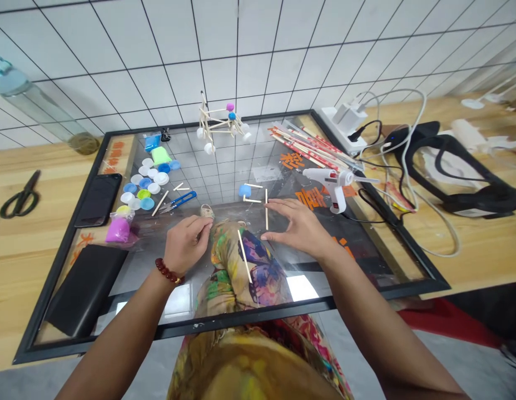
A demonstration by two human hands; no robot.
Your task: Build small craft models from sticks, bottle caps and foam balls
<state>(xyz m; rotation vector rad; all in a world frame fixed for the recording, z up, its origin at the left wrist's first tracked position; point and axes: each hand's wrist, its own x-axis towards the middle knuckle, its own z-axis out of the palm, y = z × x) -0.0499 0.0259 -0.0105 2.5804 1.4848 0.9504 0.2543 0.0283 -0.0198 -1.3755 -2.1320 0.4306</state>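
My left hand (186, 243) is closed over the glass panel, thumb and fingertips pressed together; whatever they may hold is hidden. My right hand (297, 225) has its thumb and fingers spread apart. Its index fingertip is at a thin wooden stick (266, 194), perhaps touching it, with the thumb near the stick's lower end. Just beyond lies a blue clay lump (244, 190) with short sticks joined to it. Another loose stick (244, 256) lies between my hands. At the back stands a frame of sticks (218, 131) with white, blue and pink lumps at its joints.
Left of my hands are blue-handled snips (178, 201), several small tubs (144, 182), pink clay (118, 229), a phone (98, 200) and a black case (87, 289). To the right are a white glue gun (333, 186), packaged sticks (314, 145) and cables (425, 222). Scissors (20, 197) lie far left.
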